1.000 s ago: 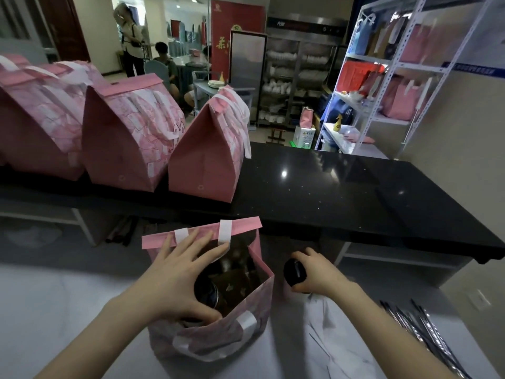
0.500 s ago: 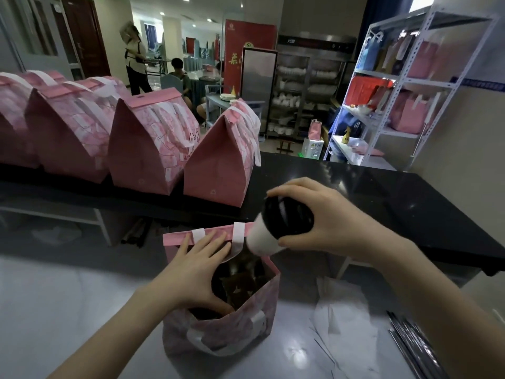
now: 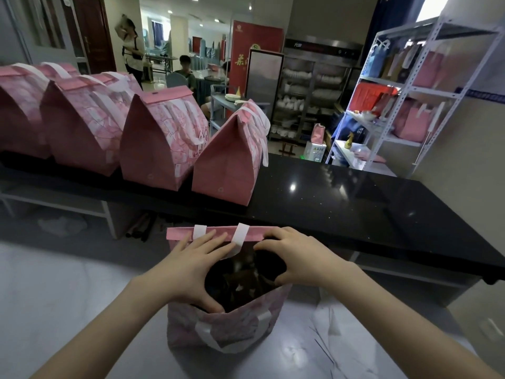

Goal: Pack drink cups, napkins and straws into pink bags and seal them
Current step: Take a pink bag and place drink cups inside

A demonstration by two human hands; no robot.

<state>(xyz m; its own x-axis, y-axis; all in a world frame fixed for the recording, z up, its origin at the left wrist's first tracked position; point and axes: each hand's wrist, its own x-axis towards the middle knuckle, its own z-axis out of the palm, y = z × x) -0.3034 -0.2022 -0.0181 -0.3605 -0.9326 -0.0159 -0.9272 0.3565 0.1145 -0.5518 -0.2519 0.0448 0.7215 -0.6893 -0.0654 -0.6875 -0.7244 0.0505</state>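
Observation:
An open pink bag (image 3: 235,326) with white handles stands on the pale table in front of me. Its inside is dark; a dark-lidded drink cup (image 3: 269,265) sits at the right of the opening. My right hand (image 3: 296,258) curls over that cup, fingers around it inside the bag mouth. My left hand (image 3: 191,272) rests on the left side of the opening, fingers spread toward the back flap and thumb at the front rim. White napkins (image 3: 332,318) lie on the table to the right of the bag.
Several sealed pink bags (image 3: 164,143) stand in a row on the black counter (image 3: 355,203) behind. A white shelf rack (image 3: 404,105) with bags is at the back right. People are in the far room. Thin straws (image 3: 323,351) lie near the napkins.
My right hand lifted a dark-lidded cup from the table, carried it over the bag and lowered it into the opening. My left hand stayed at the bag mouth.

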